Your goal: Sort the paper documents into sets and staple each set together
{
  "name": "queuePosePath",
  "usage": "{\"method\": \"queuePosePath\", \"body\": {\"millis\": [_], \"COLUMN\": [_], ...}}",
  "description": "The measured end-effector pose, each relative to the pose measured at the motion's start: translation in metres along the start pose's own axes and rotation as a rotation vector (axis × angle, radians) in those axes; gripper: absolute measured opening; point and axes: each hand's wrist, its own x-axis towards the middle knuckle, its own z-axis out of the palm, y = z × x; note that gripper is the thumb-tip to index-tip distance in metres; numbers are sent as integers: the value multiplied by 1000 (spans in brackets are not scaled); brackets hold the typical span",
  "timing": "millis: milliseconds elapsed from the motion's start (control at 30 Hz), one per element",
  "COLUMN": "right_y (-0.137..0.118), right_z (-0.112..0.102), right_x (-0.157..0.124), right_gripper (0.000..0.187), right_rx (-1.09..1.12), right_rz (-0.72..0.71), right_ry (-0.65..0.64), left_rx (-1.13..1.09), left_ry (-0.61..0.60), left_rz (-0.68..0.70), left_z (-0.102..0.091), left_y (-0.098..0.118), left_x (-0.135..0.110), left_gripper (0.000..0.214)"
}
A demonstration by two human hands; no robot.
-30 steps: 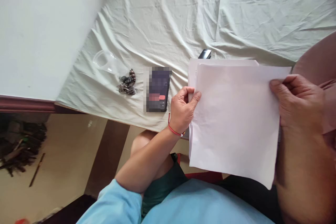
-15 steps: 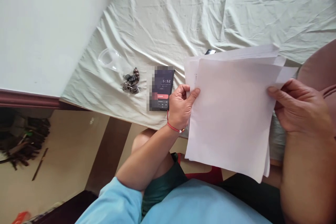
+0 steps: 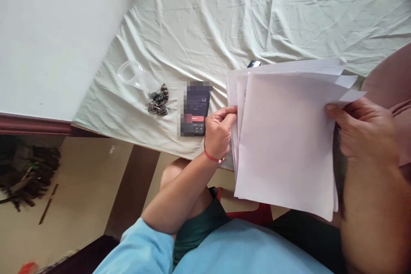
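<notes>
Several sheets of white paper [image 3: 285,137] are held up in front of me, fanned a little, the foremost one blank. Faint print shows on sheets behind it, along the left edge. My left hand [image 3: 220,130], with a red cord bracelet [image 3: 213,157] at the wrist, pinches the left edge of the rear sheets between thumb and fingers. On the other side my right hand [image 3: 364,126] grips the upper right edge, its thumb on the front sheet. The fingers behind the paper are partly hidden.
A phone [image 3: 196,109] lies on the pale green cloth [image 3: 192,30], beside my left hand. Farther left are a bunch of keys with beads [image 3: 159,105] and a clear plastic cup [image 3: 133,75]. A small dark object [image 3: 254,64] shows behind the papers. A pink cushion-like shape [image 3: 390,77] is at right.
The front sheets have shifted slightly right, out from under my left thumb, and the sheets are fanned wider at the left edge. My left hand now pinches the sheets behind.
</notes>
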Motion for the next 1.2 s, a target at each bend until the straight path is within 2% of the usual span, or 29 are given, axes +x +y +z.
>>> {"method": "queuePosePath", "body": {"millis": [100,233,333,433,600,833,900,1067,1200], "right_y": [3,9,8,2,-9,-13,-12,-8,-2], "right_z": [0,0,0,1,3,1,0,1,0], "right_x": [5,13,18,18,12,9,10,9,7], "right_gripper": [26,29,35,30,26,26,25,35,32], "right_rx": [59,127,167,259,284,266,273,274,193], "right_rz": [-61,-97,-99,-50,129,169,157,99,79], "right_ry": [72,149,202,182,144,97,101,81,69], "left_rx": [37,16,38,48,17,-26,-21,0,11], "left_ry": [29,-24,-52,-82,-142,-135,-143,-177,-141], "left_rz": [65,76,114,165,139,93,101,83,90], "left_z": [-2,-3,-4,-7,-12,-10,-9,-7,-9], "left_y": [0,-2,-6,-10,-8,-5,-6,-9,-9], "left_x": [0,1,4,8,7,4,4,5,4], "left_gripper": [14,13,19,34,63,88,86,50,48]}}
